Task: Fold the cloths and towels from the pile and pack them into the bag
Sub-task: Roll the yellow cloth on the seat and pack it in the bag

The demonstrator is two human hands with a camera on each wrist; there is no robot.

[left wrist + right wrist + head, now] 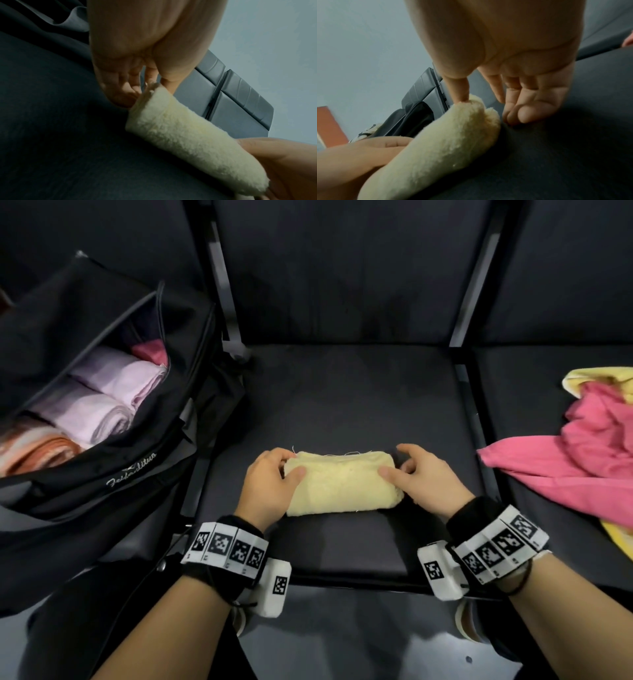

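Finishing the fold: the yellow towel lies folded near the front edge of the dark seat cushion, the left hand and right hand each curled round one end. Next, I judge, it must be lifted left into the open black bag, beside the rolled lilac towels; the pile waits on the right.

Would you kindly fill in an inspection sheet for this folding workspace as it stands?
Surface: dark padded seat, towel lying on it.
Job's things: folded yellow towel at the centre; open black bag at left holding rolled cloths; pile of pink and yellow cloths at right.
Clutter: nothing seen.
Hands: left hand and right hand grip the towel's ends.
Cables: thin cord by the left wrist.
Surroundings: dark seat backs, metal frame bars.
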